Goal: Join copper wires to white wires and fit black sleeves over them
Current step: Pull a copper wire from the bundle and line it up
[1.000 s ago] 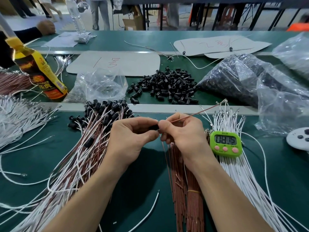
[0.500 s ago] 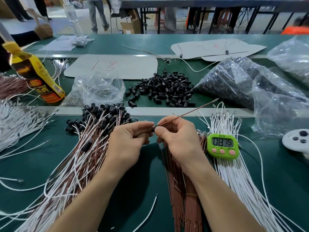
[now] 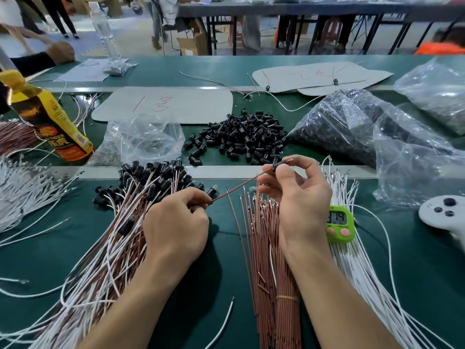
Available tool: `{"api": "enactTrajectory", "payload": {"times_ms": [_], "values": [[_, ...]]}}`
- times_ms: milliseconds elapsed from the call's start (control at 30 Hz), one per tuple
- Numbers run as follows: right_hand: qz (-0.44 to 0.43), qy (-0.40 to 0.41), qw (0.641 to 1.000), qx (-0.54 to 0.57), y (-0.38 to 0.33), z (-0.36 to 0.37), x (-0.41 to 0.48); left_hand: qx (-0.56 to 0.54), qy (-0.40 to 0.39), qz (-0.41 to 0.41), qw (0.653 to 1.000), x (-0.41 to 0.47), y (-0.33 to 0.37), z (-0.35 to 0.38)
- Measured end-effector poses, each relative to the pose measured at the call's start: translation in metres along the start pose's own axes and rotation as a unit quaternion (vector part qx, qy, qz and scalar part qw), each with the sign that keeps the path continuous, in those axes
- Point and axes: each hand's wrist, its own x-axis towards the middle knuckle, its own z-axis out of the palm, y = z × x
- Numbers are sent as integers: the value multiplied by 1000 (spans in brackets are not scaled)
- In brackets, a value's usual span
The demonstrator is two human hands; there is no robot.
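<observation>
My left hand (image 3: 176,230) pinches the near end of one copper wire (image 3: 236,188) that runs up to the right. My right hand (image 3: 299,197) pinches a black sleeve (image 3: 276,166) threaded on that wire's far end, whose metal tip pokes out past the thumb. Under my right wrist lies a bundle of copper wires (image 3: 279,285) tied with a rubber band. A fan of white wires (image 3: 362,268) spreads to the right of it. A heap of joined wires with black sleeves (image 3: 141,187) sits left of my left hand. Loose black sleeves (image 3: 241,137) are piled beyond the table seam.
A green timer (image 3: 339,222) sits beside my right wrist, a white controller (image 3: 442,212) at the right edge. Clear plastic bags (image 3: 392,147) lie at the back right, another (image 3: 143,139) centre-left. A yellow bottle (image 3: 47,119) stands at left, with more white wires (image 3: 22,190) below it.
My hands have moved apart. The right hand has slid the black sleeve up along the copper wire to its far end, while the left keeps the near end.
</observation>
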Motion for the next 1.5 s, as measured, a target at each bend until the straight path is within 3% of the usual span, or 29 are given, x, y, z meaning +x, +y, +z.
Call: {"api": "enactTrajectory", "payload": {"times_ms": [67,167,367,767,1033,1500], "values": [[-35,-30,998,-38,-1,1,-2,36,-8,44,998,-2,-1,0],[-56,-110,987,-103,3,5,-9,-45,-67,115,990,-3,-4,3],[-58,-196,961,-185,8,9,-22,-213,-76,104,969,-5,-5,8],[-73,-204,959,-185,4,13,-25,-202,-84,92,971,-5,-7,11],[-59,-227,961,-145,8,12,-19,-195,-36,82,977,-7,-5,10],[-41,-229,960,-158,3,12,-22,-187,-29,55,980,-7,-3,7]]}}
